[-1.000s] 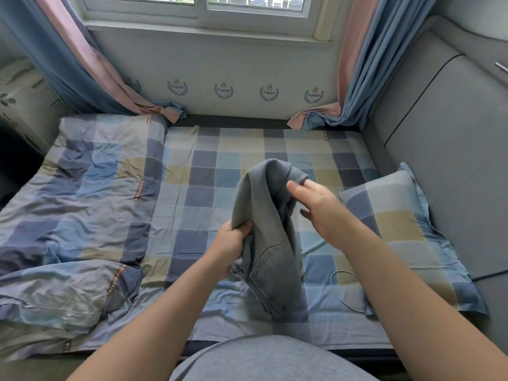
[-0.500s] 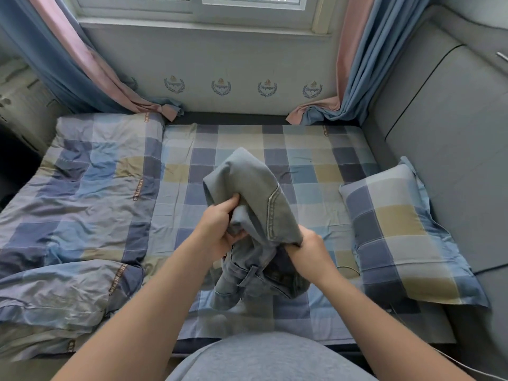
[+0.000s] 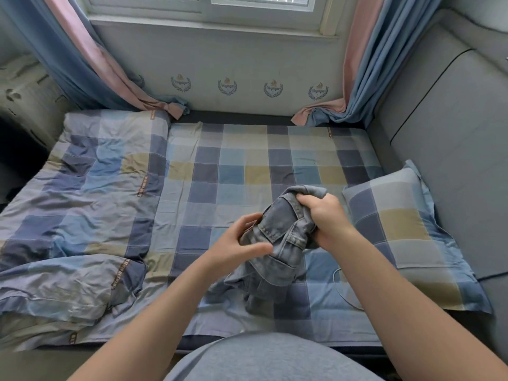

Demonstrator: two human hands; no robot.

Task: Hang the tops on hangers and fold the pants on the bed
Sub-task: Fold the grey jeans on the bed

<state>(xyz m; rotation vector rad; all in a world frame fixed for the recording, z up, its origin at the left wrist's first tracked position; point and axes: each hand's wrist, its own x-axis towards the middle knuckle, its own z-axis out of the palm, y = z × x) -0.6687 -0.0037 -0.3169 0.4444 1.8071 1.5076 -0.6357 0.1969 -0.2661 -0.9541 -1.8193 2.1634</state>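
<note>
Grey jeans bunched up over the bed, lower end sagging onto the sheet. Left hand clamped on the bunch at its 9 o'clock, right hand gripping the top edge at approx. 1 o'clock. Pillow just beside at 3 o'clock. Crumpled quilt at 9, well apart.

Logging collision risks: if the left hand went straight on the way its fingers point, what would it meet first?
The left hand would first meet the grey jeans it grips, then probably the right hand.
</note>
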